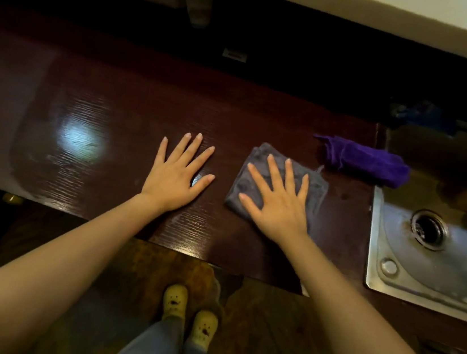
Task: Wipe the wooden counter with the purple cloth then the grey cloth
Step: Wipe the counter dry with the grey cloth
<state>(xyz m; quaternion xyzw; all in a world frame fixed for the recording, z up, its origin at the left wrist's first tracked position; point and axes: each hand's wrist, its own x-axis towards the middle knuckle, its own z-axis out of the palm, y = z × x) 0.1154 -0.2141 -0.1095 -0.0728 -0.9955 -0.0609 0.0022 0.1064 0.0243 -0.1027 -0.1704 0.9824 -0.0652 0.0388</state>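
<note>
The dark wooden counter [107, 136] runs across the view, with a bright glare patch on its left part. My right hand [278, 200] lies flat, fingers spread, on top of the folded grey cloth [316, 184], pressing it against the counter. My left hand [177, 174] rests flat on the bare wood just left of the cloth, fingers apart and holding nothing. The purple cloth [367, 163] lies bunched up at the counter's right end, beside the sink and apart from both hands.
A steel sink [410, 268] with a round drain [428, 229] sits to the right of the counter. The counter's front edge runs just below my wrists, and my feet in yellow slippers [175, 301] stand on the floor underneath. Dark shelving lies behind the counter.
</note>
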